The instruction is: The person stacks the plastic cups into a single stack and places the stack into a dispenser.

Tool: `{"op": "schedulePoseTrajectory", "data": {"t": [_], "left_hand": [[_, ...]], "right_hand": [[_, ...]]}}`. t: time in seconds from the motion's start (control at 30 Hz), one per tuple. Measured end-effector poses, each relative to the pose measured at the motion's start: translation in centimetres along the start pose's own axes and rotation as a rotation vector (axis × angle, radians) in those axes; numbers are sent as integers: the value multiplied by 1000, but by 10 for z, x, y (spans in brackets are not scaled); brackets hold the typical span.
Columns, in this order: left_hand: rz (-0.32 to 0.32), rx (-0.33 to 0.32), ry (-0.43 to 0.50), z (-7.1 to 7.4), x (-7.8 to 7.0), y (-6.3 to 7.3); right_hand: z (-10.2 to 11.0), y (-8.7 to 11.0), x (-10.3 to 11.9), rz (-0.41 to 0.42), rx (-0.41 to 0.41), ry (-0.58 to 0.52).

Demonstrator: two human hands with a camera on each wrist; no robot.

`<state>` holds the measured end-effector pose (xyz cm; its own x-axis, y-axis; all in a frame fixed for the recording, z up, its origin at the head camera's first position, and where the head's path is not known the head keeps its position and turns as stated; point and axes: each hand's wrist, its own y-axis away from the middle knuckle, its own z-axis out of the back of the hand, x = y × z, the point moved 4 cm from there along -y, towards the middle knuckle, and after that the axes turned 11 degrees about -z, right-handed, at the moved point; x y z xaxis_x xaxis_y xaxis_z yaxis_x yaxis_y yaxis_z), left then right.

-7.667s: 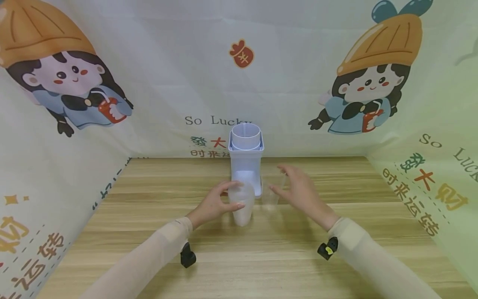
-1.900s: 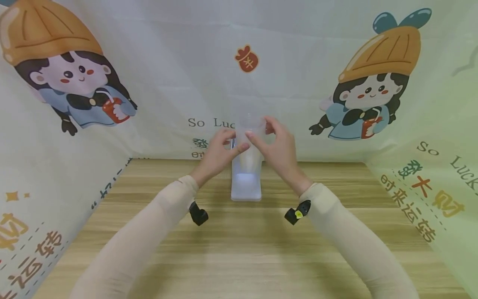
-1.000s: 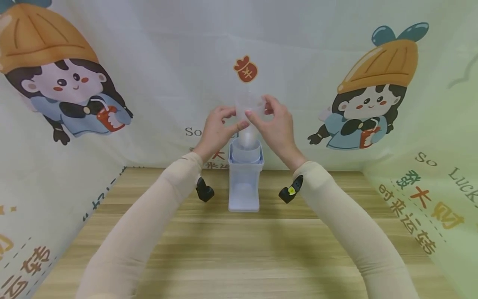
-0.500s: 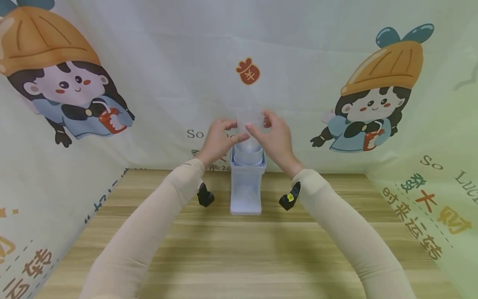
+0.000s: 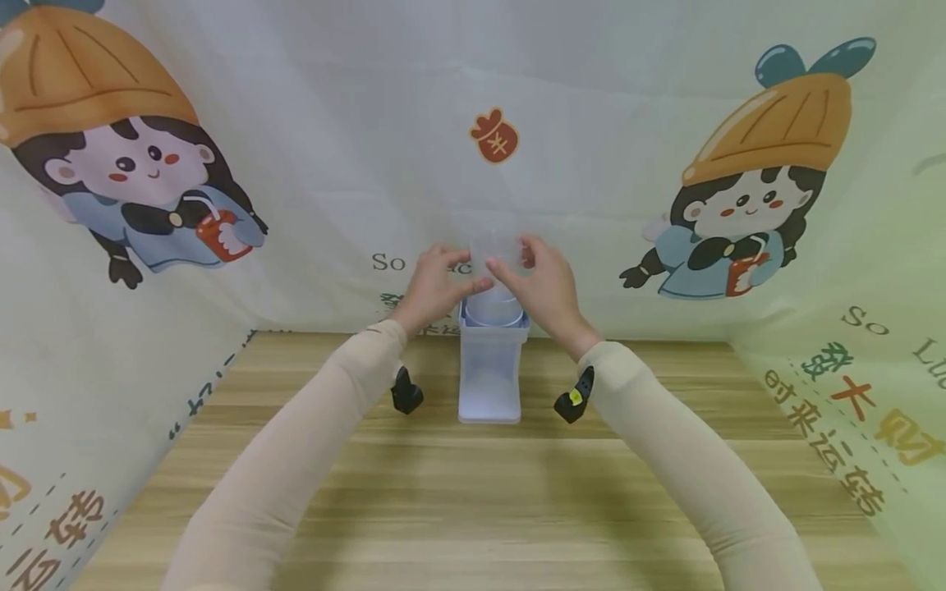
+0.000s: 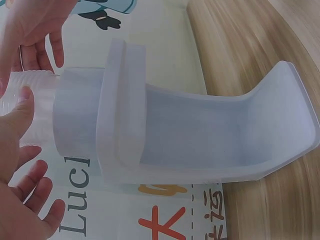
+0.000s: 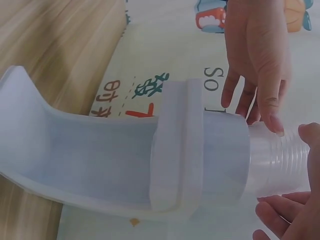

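Note:
A stack of clear plastic cups (image 5: 499,244) stands upright in the round top tube (image 5: 493,312) of a pale bluish-white cup dispenser (image 5: 489,369). Their lower part is inside the tube; ribbed upper walls of the cups (image 6: 42,107) show above it in the left wrist view. My left hand (image 5: 436,283) grips the stack from the left, thumb in front. From the right, my right hand (image 5: 548,286) holds the same cups with thumb and fingers. In the right wrist view the cups (image 7: 275,160) sit between both hands, just past the tube's rim.
The dispenser's flat foot rests on a wood-grain table (image 5: 458,509) near its back edge. A printed cloth (image 5: 355,148) hangs behind and at both sides. Black wrist cameras (image 5: 405,391) sit below each hand.
Earlier the hands held cups separately, low by the dispenser. Then both raised one stack above the tube. Over the last second they lowered it into the tube.

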<state>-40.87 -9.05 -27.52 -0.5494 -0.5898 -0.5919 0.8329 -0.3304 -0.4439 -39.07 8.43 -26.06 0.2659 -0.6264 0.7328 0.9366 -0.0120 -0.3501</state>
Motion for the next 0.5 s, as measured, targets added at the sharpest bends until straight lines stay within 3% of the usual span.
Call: {"op": "schedulePoseTrajectory", "data": {"t": [0.5], "left_hand": [[31, 66, -24, -10, 5, 4]], "right_hand": [[-10, 3, -17, -73, 61, 10]]}}
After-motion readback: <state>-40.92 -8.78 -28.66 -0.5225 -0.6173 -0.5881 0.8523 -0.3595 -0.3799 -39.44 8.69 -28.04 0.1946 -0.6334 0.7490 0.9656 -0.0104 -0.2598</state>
